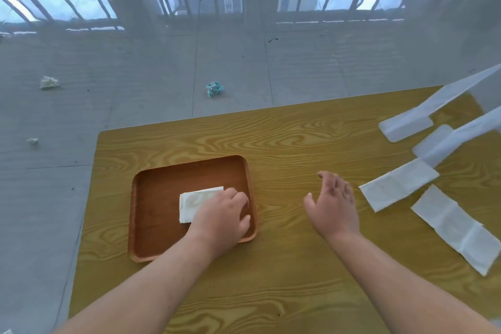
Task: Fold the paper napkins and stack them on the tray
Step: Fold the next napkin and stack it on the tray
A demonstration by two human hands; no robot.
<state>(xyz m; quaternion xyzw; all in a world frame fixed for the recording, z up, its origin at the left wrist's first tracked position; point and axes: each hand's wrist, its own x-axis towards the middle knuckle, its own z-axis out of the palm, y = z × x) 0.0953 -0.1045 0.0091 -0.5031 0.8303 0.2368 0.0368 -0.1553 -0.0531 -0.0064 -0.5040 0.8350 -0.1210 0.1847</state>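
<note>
A brown wooden tray lies on the left part of the yellow wood-grain table. Inside it rests a folded white napkin, and my left hand lies on its right side with the fingers curled down over it. My right hand hovers above the bare table to the right of the tray, fingers spread, holding nothing. Two unfolded white napkins lie flat at the right: one nearer the hand, a longer one toward the table's right edge.
The table ends at the far side and on the left over a grey tiled floor. White stand legs rest on the table's far right corner. Crumpled scraps lie on the floor: a teal one and a white one.
</note>
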